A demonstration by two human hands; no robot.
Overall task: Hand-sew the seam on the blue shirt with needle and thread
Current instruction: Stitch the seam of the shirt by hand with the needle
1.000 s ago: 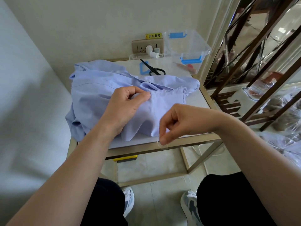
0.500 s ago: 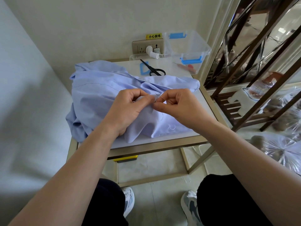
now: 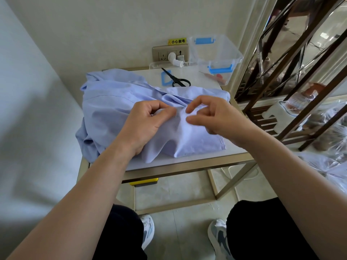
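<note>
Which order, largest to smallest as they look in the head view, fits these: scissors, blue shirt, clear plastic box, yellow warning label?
1. blue shirt
2. clear plastic box
3. scissors
4. yellow warning label

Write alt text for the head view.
A person's left hand pinches a fold of the blue shirt on a small table; the right hand is beside it, finger and thumb apart. Black scissors and a clear bin sit behind.

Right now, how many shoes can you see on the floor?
2. The left shoe and the right shoe are side by side on the floor in front of the table. The dark trousers hide part of each.
</note>
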